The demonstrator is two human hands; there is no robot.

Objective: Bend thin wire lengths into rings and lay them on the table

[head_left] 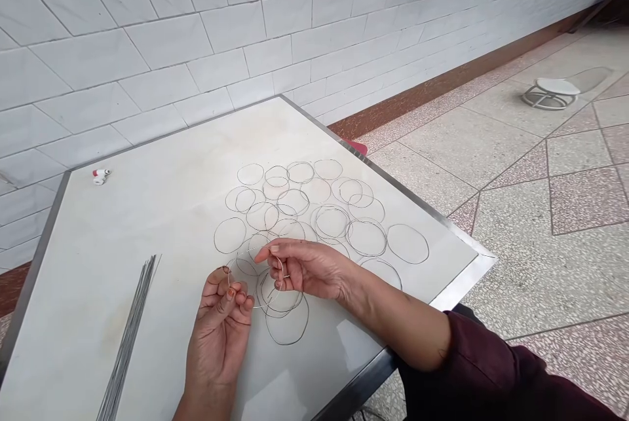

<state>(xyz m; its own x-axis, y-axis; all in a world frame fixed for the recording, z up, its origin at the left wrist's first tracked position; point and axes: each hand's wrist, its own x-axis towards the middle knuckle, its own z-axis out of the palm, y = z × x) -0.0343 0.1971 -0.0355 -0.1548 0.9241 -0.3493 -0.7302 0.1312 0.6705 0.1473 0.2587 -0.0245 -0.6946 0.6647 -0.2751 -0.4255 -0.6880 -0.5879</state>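
My left hand [221,323] is closed, pinching a thin wire ring [265,305] at its left side between thumb and fingertips. My right hand [307,267] has its fingers bent around the same ring's right side, with the index finger and thumb near its top. The ring is held up above the table, tilted toward me. Under and beyond both hands, several wire rings [287,344] of similar size lie spread on the tabletop, many overlapping. Whether the held ring's ends are joined cannot be made out.
A bundle of straight wires [128,336] lies on the white table [162,211] at left. A small red and white item [101,176] sits near the far left corner. Tiled wall [216,28] runs behind the table. A white round stool [555,88] stands on the floor at right.
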